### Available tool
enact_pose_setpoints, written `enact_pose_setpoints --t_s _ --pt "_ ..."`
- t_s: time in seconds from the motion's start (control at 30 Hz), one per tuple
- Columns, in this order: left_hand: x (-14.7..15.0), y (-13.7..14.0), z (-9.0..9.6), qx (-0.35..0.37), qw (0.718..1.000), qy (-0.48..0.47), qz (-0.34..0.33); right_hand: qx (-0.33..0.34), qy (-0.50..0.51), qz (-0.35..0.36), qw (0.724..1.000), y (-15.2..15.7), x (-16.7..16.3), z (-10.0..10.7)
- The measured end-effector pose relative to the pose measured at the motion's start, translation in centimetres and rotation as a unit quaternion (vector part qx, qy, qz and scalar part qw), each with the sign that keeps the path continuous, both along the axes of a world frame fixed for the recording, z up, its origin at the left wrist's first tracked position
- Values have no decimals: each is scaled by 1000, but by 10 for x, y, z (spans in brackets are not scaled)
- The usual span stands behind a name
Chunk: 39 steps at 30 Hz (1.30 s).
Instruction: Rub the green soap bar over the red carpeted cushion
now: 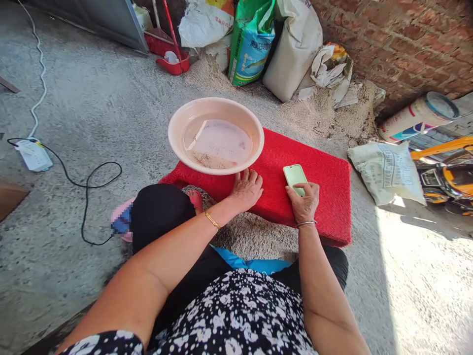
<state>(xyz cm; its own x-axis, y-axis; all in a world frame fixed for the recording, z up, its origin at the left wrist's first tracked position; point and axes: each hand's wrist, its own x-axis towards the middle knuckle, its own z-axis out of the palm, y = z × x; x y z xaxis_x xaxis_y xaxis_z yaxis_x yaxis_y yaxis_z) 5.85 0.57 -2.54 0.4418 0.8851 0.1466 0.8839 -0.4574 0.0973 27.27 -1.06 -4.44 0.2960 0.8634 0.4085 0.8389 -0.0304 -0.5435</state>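
Note:
A large pale pink basin point(216, 170) holds cloudy water with a whitish strip and brownish bits in it. It stands on the left part of a low bench covered in red cloth point(325, 182). My left hand point(247, 190) lies on the cloth, fingers spread, close by the basin's near rim. On the bench's right part lies a pale green phone point(294, 173). My right hand point(305, 201) has its thumb and bent index finger at the phone's near end; the other fingers are curled and partly hidden.
Behind the basin stand a green sack point(253, 44), a white sack point(295, 49) and a red dustpan point(177, 64), with spilled grain against the brick wall. A power strip point(35, 155) and black cable lie at left. A tipped bucket point(417, 118) and a yellow machine point(456, 175) are at right.

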Motion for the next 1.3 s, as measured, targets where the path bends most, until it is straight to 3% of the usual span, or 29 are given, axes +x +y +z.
enact_pose_setpoints --t_s 1.3 --pt "1 -1 2 -27 1000 -15 2 -24 29 -6 999 1 0 6"
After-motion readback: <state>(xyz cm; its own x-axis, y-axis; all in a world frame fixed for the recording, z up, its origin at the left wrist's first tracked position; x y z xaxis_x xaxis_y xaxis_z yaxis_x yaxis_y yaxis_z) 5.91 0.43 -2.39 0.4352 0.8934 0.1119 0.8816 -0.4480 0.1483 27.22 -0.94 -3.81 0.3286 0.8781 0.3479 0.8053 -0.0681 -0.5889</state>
